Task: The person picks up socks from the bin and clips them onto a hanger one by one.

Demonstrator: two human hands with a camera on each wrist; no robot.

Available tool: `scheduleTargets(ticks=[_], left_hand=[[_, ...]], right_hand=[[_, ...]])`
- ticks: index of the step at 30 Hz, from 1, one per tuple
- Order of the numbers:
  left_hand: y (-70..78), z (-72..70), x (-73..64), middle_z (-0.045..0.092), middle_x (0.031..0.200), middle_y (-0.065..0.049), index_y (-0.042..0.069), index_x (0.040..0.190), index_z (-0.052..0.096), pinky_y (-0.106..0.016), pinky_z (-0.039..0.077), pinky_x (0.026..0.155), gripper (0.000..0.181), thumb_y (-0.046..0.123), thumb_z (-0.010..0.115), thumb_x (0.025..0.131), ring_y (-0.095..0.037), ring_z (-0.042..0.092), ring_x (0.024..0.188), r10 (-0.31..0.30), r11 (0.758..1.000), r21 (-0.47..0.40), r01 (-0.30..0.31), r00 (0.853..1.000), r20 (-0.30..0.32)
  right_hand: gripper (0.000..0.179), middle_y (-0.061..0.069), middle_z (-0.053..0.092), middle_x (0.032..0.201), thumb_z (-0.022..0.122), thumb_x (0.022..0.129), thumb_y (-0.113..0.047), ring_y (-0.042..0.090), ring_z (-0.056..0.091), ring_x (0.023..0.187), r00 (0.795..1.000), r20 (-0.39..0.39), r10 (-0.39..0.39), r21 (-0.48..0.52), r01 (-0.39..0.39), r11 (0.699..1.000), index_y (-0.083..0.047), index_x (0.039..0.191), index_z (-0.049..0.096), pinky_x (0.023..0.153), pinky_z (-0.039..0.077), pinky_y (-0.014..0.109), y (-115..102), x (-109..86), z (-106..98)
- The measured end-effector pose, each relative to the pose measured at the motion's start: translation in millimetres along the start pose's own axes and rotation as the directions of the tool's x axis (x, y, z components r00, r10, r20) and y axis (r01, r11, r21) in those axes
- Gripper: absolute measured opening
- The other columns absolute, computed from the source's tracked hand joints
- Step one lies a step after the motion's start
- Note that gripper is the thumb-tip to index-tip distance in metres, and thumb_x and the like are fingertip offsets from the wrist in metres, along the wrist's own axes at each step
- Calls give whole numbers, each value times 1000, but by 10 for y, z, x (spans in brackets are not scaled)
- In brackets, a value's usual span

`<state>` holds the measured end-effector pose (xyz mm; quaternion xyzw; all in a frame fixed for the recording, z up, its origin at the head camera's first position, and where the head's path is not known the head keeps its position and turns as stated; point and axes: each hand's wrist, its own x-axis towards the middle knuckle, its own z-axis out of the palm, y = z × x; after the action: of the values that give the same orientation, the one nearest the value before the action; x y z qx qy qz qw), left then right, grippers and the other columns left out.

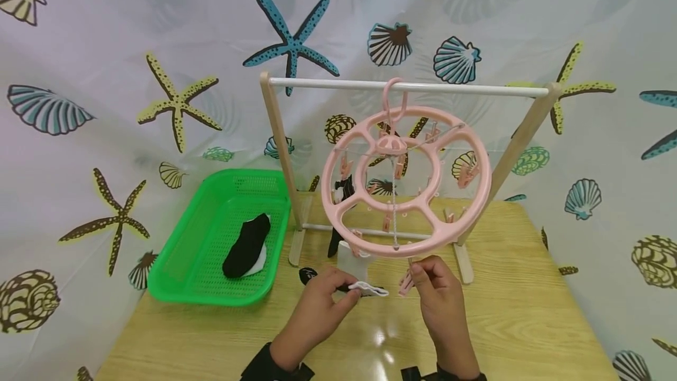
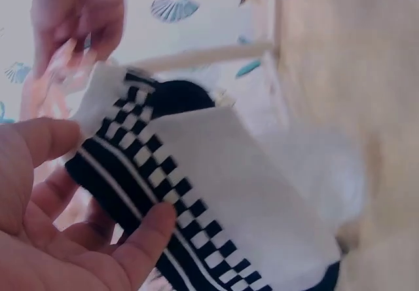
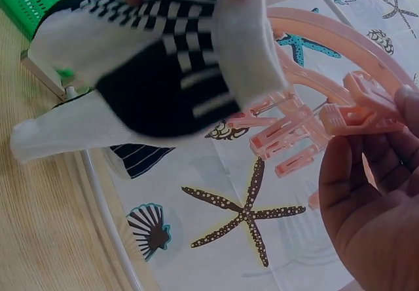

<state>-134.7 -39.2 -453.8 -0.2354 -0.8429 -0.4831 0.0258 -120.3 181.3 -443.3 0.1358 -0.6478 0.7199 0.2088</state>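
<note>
My left hand (image 1: 321,306) pinches a black and white sock (image 2: 209,179) with a checkered band, near its white cuff. In the right wrist view the sock's cuff points toward the clothespins. My right hand (image 1: 443,298) grips a pink clothespin (image 3: 363,107) between thumb and fingers, just below the near rim of a round pink drying hanger (image 1: 407,249). A short gap parts the clothespin from the sock. Several more pink clothespins (image 3: 281,137) dangle from the hanger. Behind my left hand, a white sock (image 1: 353,258) hangs below the hanger's near left side.
The hanger hooks over the white bar (image 1: 328,83) of a wooden-legged stand on the wooden table (image 1: 529,310). At the left, a green basket (image 1: 164,275) contains a black sock (image 1: 247,246) lying over something white. A curtain with shells and starfish (image 1: 293,46) surrounds the table.
</note>
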Motion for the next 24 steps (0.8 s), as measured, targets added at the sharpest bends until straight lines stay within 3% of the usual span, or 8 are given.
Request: scheduleTargets(ticks=[5,10,17,24], left_hand=[[23,243,-15,60,93,9,19,98,73,-31,51,75,7,23,67,97,-10,59,86,-20,996,-82,21,1000,4],[74,390,3,61,94,7,16,100,73,-29,52,79,11,25,68,96,-8,60,88,-44,984,-172,38,999,-32],[168,462,66,62,96,4,11,102,73,-29,54,83,16,25,66,97,-11,63,92,-83,949,-309,66,996,-44],[237,501,82,63,95,2,10,99,72,-28,53,79,14,23,67,96,-13,62,89,-117,925,-370,84,991,-69]], right_hand=[[9,14,63,73,49,98,13,16,63,66,1000,5,-7,5,7,1000,14,89,52,66,52,25,7,9,9],[9,15,62,73,48,98,12,16,63,66,1000,24,6,1,-6,1000,14,91,53,61,52,25,8,19,9],[8,12,62,75,48,98,14,15,62,64,999,54,-6,20,5,1000,13,91,52,58,52,25,13,36,-12],[7,9,61,76,50,98,10,15,61,64,998,42,51,-25,-50,998,12,93,54,58,52,26,-27,25,-9]])
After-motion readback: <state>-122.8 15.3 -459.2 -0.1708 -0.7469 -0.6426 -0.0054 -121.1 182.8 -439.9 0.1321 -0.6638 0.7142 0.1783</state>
